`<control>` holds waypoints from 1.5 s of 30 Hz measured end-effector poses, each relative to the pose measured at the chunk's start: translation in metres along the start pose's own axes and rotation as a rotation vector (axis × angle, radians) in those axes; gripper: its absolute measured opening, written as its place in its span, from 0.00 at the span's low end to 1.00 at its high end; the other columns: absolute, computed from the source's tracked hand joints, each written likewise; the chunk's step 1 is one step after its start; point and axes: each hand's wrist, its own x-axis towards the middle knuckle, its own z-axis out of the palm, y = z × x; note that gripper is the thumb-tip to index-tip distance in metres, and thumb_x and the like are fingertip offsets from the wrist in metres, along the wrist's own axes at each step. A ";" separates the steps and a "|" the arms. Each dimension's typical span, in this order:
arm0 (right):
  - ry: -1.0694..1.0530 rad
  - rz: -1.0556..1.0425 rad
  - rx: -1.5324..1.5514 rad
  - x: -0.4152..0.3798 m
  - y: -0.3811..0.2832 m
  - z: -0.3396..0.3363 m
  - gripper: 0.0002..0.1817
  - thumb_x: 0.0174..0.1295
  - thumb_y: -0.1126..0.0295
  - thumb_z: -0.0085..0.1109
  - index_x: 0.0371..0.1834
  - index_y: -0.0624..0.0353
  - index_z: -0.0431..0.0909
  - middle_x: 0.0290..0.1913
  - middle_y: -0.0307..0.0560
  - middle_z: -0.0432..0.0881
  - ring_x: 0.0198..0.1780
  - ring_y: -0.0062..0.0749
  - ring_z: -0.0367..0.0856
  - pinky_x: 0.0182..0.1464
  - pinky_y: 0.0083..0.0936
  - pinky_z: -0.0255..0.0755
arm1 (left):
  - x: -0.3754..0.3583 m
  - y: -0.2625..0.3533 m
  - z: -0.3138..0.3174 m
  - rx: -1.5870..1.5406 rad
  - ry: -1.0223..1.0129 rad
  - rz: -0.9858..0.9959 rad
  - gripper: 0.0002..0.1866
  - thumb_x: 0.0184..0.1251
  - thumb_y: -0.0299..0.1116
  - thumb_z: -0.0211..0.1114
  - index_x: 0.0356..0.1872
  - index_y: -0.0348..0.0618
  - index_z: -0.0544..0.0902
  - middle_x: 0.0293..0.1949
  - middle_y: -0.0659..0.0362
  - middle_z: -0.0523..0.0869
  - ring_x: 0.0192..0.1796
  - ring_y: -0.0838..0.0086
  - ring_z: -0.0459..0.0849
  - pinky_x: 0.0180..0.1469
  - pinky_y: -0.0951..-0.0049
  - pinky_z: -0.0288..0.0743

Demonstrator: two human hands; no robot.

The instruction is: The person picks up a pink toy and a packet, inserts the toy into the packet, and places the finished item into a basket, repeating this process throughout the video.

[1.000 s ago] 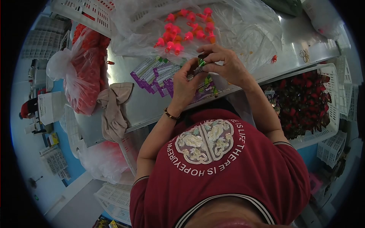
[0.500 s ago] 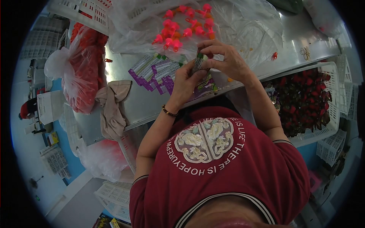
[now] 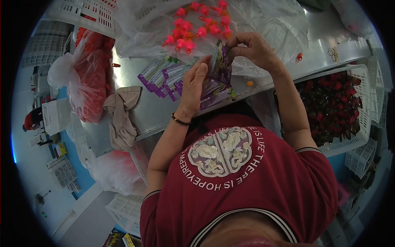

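A small purple and green printed pouch (image 3: 221,66) stands upright between my hands over the near side of the metal table. My right hand (image 3: 256,52) pinches its upper right edge between thumb and fingers. Beside the pouch's left edge is my left hand (image 3: 192,89), with its thumb raised and fingers stretched out, fingertips right at the pouch. More flat purple and green pouches (image 3: 158,74) lie overlapping in a fanned pile left of and under my hands. Beyond them, bright pink plastic pieces (image 3: 181,33), some with orange parts, are scattered on clear plastic sheeting (image 3: 271,24).
On the right, a white crate (image 3: 362,119) holds many dark red wrapped items (image 3: 325,107). A beige cloth (image 3: 122,117) hangs over the table's left edge, near a tied bag of red pieces (image 3: 87,80). Rubber bands (image 3: 333,53) and a red piece (image 3: 299,57) lie at right.
The pouch, folded small in both hands before, is now spread taller. My right hand has moved up and right with its edge; my left fingers have straightened out.
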 end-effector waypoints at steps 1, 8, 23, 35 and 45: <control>-0.001 -0.002 0.001 0.000 -0.001 0.003 0.04 0.56 0.81 0.63 0.33 0.66 0.79 0.35 0.38 0.82 0.40 0.19 0.79 0.45 0.21 0.75 | 0.004 0.007 0.006 -0.049 -0.038 -0.011 0.16 0.72 0.34 0.59 0.52 0.30 0.78 0.47 0.58 0.84 0.45 0.78 0.82 0.52 0.78 0.76; -0.012 -0.027 -0.025 -0.008 0.006 0.011 0.08 0.58 0.81 0.61 0.41 0.64 0.79 0.38 0.39 0.81 0.43 0.20 0.78 0.49 0.21 0.73 | 0.018 0.002 -0.003 0.029 -0.219 0.014 0.09 0.64 0.23 0.65 0.44 0.35 0.80 0.40 0.60 0.85 0.41 0.81 0.82 0.48 0.79 0.76; 0.500 0.064 0.191 -0.013 0.028 0.052 0.06 0.63 0.76 0.59 0.38 0.67 0.83 0.32 0.36 0.83 0.35 0.16 0.78 0.41 0.16 0.73 | 0.011 -0.009 0.014 0.031 0.176 0.257 0.02 0.64 0.21 0.64 0.36 0.34 0.81 0.33 0.63 0.84 0.36 0.85 0.79 0.42 0.84 0.74; 0.355 -0.028 0.279 -0.007 0.005 0.045 0.10 0.62 0.74 0.61 0.45 0.64 0.81 0.38 0.36 0.83 0.40 0.16 0.78 0.45 0.16 0.73 | 0.012 -0.005 0.023 0.051 0.189 0.332 0.02 0.67 0.21 0.62 0.38 0.35 0.79 0.34 0.63 0.83 0.35 0.85 0.79 0.41 0.84 0.74; 0.119 0.092 0.059 0.000 -0.002 0.027 0.07 0.61 0.74 0.63 0.39 0.66 0.83 0.31 0.36 0.83 0.34 0.16 0.78 0.38 0.17 0.73 | 0.007 0.006 0.026 -0.017 0.081 0.222 0.06 0.66 0.24 0.64 0.41 0.35 0.79 0.34 0.64 0.83 0.36 0.84 0.79 0.41 0.83 0.75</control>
